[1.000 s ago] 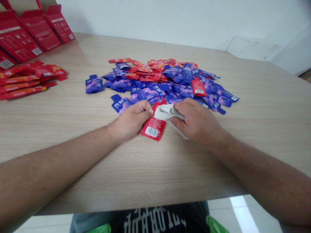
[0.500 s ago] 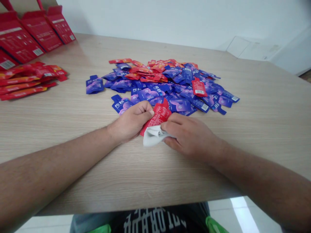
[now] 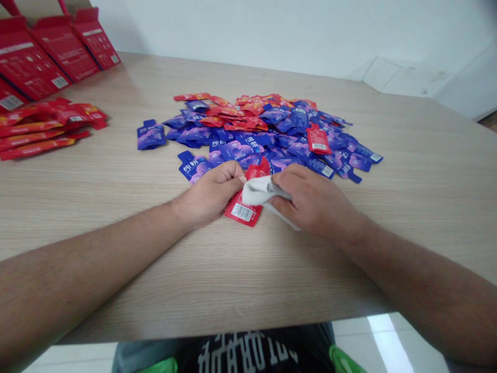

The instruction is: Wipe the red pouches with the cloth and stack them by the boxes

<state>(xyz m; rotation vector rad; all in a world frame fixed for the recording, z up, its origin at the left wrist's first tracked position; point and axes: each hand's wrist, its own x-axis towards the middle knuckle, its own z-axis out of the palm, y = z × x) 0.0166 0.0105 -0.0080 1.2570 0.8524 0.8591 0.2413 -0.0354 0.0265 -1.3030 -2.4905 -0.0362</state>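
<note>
Between thumb and fingers, my left hand [image 3: 213, 194] grips the left edge of a red sachet [image 3: 245, 211], whose barcode shows near its lower end. My right hand [image 3: 310, 199] is closed on a folded white cloth [image 3: 258, 190], which lies across the middle of the sachet and covers part of its printed face. Just beyond both hands spreads a heap of purple sachets [image 3: 240, 149], with red and orange sachets [image 3: 252, 110] on its far side. One red sachet [image 3: 319, 140] lies apart on the purple ones at the right.
Red cartons [image 3: 66, 49] with raised flaps stand at the far left. In front of them is a stack of red and orange sachets [image 3: 46, 127]. A single purple sachet [image 3: 151, 135] lies left of the heap on the wooden table [image 3: 186, 295]. A white wall [image 3: 272, 36] rises behind.
My right hand has moved the white cloth up and away along the red sachet, uncovering the barcode at its lower end. My left hand keeps its hold in the same place.
</note>
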